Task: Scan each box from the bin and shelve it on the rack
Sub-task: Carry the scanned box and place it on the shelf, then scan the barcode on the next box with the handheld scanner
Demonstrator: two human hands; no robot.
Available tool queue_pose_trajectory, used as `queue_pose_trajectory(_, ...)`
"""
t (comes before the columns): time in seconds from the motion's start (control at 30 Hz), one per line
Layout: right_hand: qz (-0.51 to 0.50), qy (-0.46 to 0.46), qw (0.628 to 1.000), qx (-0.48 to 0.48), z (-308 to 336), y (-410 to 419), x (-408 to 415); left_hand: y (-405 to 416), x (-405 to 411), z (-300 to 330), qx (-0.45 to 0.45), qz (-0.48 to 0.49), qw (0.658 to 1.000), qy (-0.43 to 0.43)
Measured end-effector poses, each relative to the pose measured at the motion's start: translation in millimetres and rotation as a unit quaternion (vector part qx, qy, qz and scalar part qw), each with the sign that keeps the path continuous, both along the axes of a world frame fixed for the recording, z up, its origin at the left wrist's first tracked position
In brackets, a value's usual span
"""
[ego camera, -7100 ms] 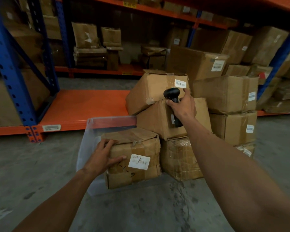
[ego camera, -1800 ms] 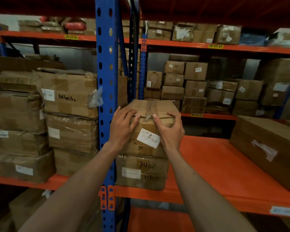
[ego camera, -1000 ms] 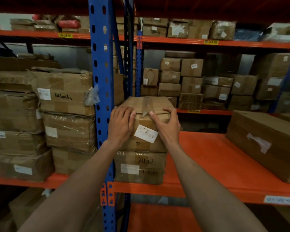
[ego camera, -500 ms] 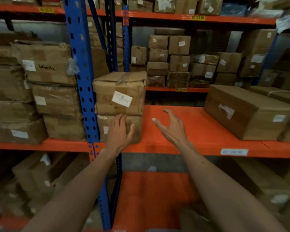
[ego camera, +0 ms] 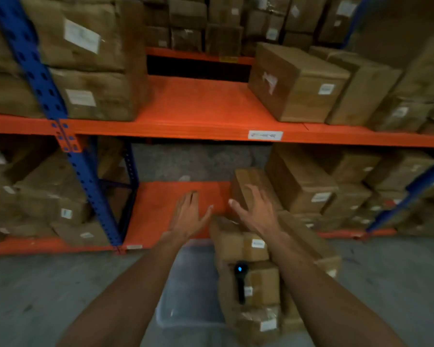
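We record an orange-and-blue steel rack loaded with brown cardboard boxes; its middle shelf carries a white edge label, writing blurred and unreadable. On the grey concrete floor stands a clear plastic bin with a stack of taped brown cartons at its right side, their white stickers illegible. A black handheld scanner, blue light lit, lies on the stack. Left hand and right hand hover above, each grip spread, fingers straight, holding nothing.
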State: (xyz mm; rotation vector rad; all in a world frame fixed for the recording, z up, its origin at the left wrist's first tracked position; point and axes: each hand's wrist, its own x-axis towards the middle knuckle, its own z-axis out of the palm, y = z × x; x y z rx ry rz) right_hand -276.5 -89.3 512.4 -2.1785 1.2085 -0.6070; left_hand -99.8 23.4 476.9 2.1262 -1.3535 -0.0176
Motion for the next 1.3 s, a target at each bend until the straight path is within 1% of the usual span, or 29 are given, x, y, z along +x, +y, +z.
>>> queue_pose_trajectory(0.07,-0.02,0.014,0.999,0.028,-26,0,-29,-9,-29,-25,0.03,-0.026,0.999,0.018)
queue_pose_trajectory(0.2,-0.053,0.003,0.996,0.076,-86,0,-67,-24,-64,-78,0.077,-0.064,0.994,0.036)
queue_pose_trajectory(0.27,-0.063,0.024,0.992,0.103,-121,-3,-75,-35,-71,-109,0.095,-0.079,0.991,0.046)
queue_pose_trajectory(0.37,-0.07,0.065,0.985,0.142,-184,-11,-78,-58,-67,-165,0.109,-0.071,0.99,0.052)
queue_pose_trajectory(0.43,-0.084,0.088,0.982,0.143,-229,-16,-79,-77,-62,-205,0.116,-0.079,0.989,0.051)
queue_pose_trajectory(0.57,-0.119,0.099,0.979,0.129,-318,-16,-77,-115,-54,-277,0.114,-0.095,0.988,0.043)
queue_pose_trajectory(0.7,-0.163,0.11,0.971,0.134,-394,-15,-71,-149,-47,-336,0.114,-0.102,0.988,0.014)
queue_pose_trajectory(0.8,-0.171,0.103,0.97,0.135,-438,-12,-65,-172,-42,-369,0.134,-0.12,0.984,0.002)
queue_pose_trajectory(0.93,-0.165,0.083,0.973,0.139,-470,-13,-58,-198,-40,-399,0.198,-0.155,0.968,0.022)
queue_pose_trajectory(1.0,-0.152,0.071,0.975,0.145,-477,-17,-54,-205,-40,-409,0.218,-0.168,0.961,0.012)
queue_pose_trajectory(1.13,-0.145,0.02,0.976,0.162,-481,-24,-54,-206,-34,-419,0.2,-0.166,0.965,-0.028)
queue_pose_trajectory(1.3,-0.157,-0.062,0.963,0.211,-468,-34,-66,-208,-31,-411,0.204,-0.144,0.968,-0.004)
